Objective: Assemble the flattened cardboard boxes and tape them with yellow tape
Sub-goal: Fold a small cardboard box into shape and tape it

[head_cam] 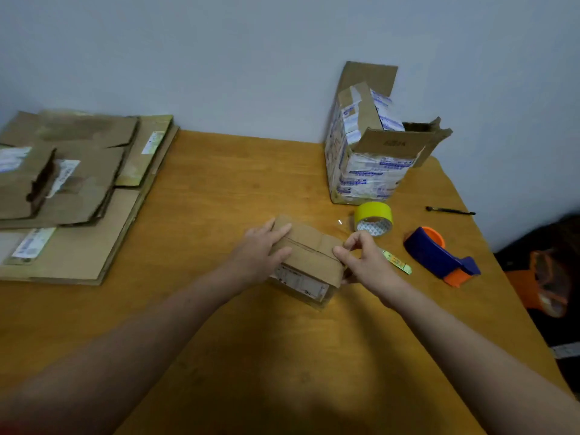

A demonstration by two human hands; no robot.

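A small brown cardboard box [309,255] stands in the middle of the wooden table [238,340], its top flaps folded down. My left hand [262,251] lies flat on the left part of the top, fingers straight, thumb against the side. My right hand [365,259] pinches the right end of the box top between thumb and curled fingers. A roll of yellow tape [373,218] lies just behind the right hand. Flattened cardboard boxes [72,189] are stacked at the table's left.
A taller open box [367,158] wrapped in printed tape stands at the back right. A blue and orange tape dispenser [439,255] lies right of my hands, beside a small yellow-green strip [397,262]. A black pen [450,211] lies near the right edge.
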